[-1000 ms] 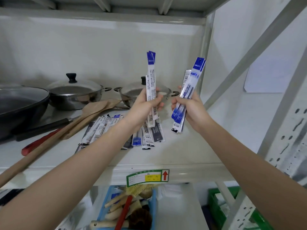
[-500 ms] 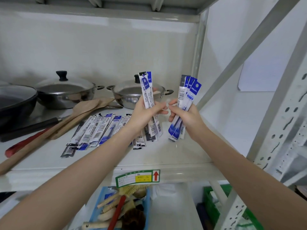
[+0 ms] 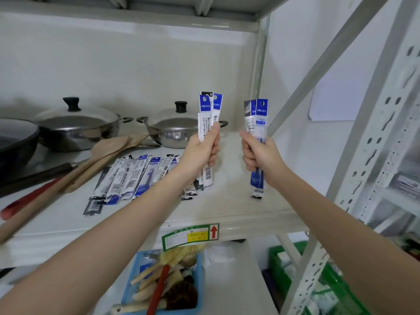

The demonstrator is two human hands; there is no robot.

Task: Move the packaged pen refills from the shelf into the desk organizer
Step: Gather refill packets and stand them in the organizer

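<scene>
Hands both up over the shelf, each gripping a bundle of packaged refills upright. Left hand: fingers wrapped tight round the left bundle, blue header cards on top, barcode ends sticking out below the fist. Right hand: fingers curled round the right bundle, same orientation, lower ends hanging clear above the shelf. Bundles are apart, not touching each other.

Loose refills lie fanned flat on the shelf, left of the left hand, partly hidden behind the left forearm. Wooden spatulas sit just left of that fan, two lidded steel pots behind it at the shelf back, dark pan at far left. Blue bin of brushes on the level under the shelf. Desk organizer not in frame.
</scene>
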